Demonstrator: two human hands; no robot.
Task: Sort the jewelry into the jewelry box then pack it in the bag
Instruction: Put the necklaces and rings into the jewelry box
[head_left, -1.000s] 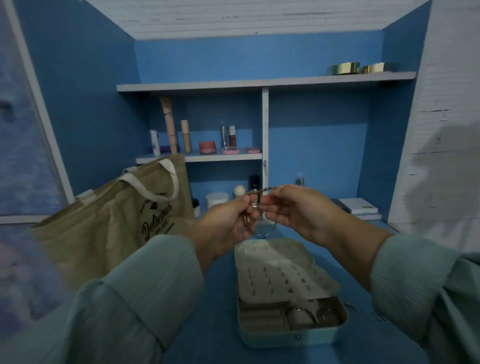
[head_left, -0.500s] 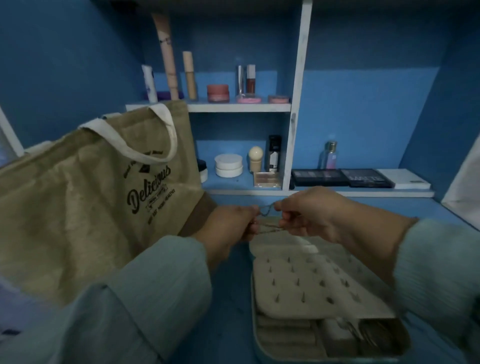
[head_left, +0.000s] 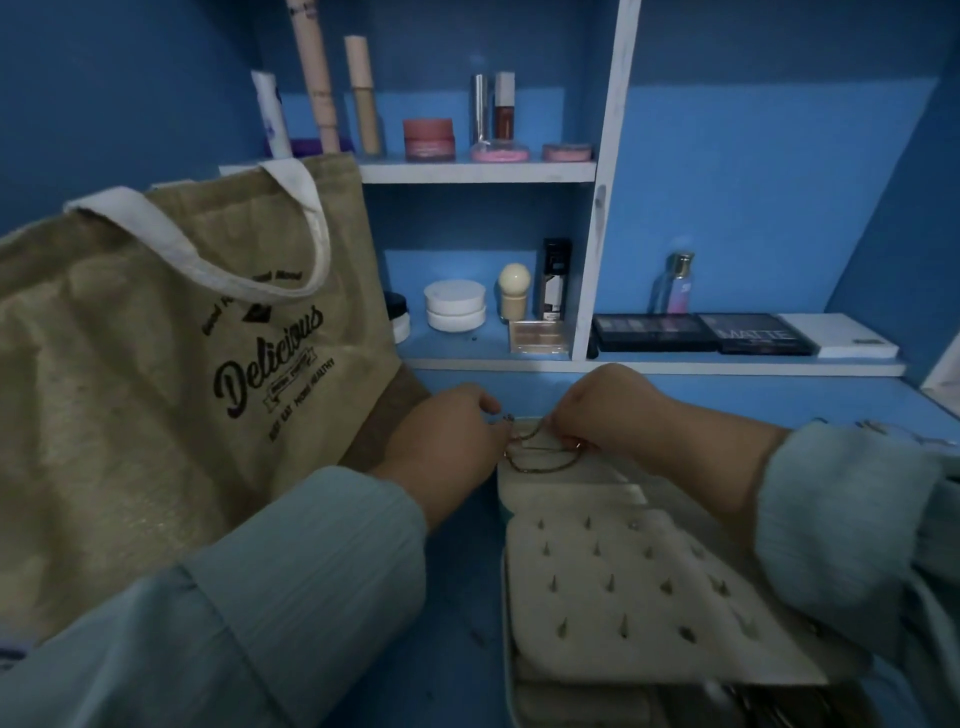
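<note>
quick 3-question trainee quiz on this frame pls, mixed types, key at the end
1. True or false: the chain necklace hangs over the far end of the open jewelry box.
2. Which side of the jewelry box is the burlap tote bag on? A) the person's left B) the person's right C) behind it on the shelf
3. Fill in the missing word: the left hand and the right hand each ______ one end of the chain necklace.

Key: 1 true; 2 A; 3 pinch
</note>
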